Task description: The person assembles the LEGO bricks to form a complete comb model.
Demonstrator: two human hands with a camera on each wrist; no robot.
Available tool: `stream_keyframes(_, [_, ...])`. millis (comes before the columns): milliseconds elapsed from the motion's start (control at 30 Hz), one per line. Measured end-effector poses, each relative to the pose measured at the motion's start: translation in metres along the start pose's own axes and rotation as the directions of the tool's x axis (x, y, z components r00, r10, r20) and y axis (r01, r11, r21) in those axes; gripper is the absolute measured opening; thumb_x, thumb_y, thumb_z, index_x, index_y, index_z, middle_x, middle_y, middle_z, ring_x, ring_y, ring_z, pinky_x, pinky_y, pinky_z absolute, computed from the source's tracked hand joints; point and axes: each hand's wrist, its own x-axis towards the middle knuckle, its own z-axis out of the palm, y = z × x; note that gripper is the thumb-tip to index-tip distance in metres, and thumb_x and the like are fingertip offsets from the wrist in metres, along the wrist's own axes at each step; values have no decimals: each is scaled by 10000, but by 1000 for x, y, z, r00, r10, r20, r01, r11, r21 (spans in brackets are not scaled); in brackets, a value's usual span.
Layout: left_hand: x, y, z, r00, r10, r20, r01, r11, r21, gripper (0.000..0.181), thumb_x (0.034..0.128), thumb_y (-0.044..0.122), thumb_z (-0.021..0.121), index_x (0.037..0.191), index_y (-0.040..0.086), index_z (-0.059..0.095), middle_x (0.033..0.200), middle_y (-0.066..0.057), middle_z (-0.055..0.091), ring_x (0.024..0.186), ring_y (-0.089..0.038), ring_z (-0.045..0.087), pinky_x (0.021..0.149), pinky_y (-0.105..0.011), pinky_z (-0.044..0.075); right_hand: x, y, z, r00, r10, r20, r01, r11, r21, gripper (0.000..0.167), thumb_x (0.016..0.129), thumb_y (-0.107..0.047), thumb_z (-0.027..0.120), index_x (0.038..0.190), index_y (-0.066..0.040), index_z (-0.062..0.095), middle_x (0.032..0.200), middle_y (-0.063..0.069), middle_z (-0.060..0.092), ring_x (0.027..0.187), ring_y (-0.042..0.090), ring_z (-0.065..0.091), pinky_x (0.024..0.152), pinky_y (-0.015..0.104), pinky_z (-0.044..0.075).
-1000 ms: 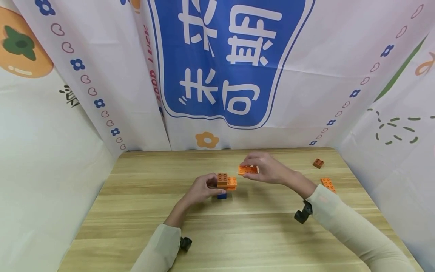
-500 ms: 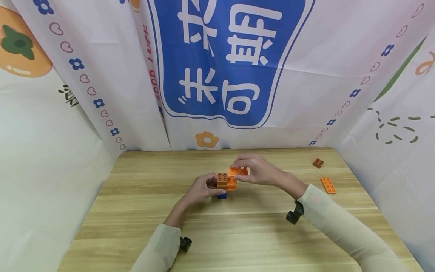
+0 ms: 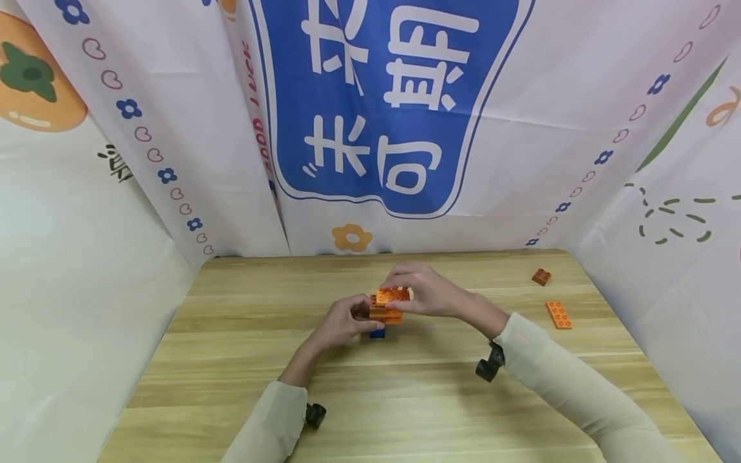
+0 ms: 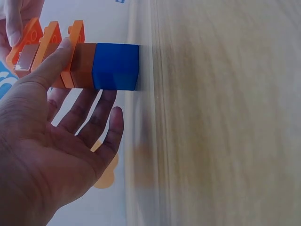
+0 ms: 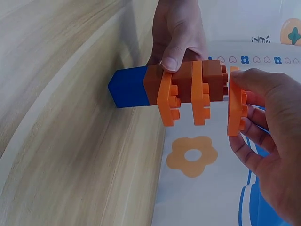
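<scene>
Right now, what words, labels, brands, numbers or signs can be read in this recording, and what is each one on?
"未来可期": white, sideways, on the blue panel of the backdrop cloth; 来 is partly cut off at the head view's top edge.
"GOOD LUCK": red, sideways, on the same cloth; its first letters are distorted by a fold.
Dark marks at the cloth's left: not legible.
Bricks: no readable text.

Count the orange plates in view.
4: a held plate in the right hand, a lower plate and an upper plate in the stack, a loose plate on the table.
</scene>
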Motion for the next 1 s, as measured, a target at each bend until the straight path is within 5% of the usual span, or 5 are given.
stream_keyframes(1000, [0, -1, -1, 1000, 4, 4, -4, 1000, -12, 237, 915, 216, 865, 1065, 114, 713, 1035, 0, 745, 911, -167, 658, 851, -338, 560, 17, -11, 2, 974, 187, 128, -192, 981, 31, 286, 895, -159, 871, 1144, -33, 810, 997, 12, 728, 854, 96, 651, 750, 242, 573])
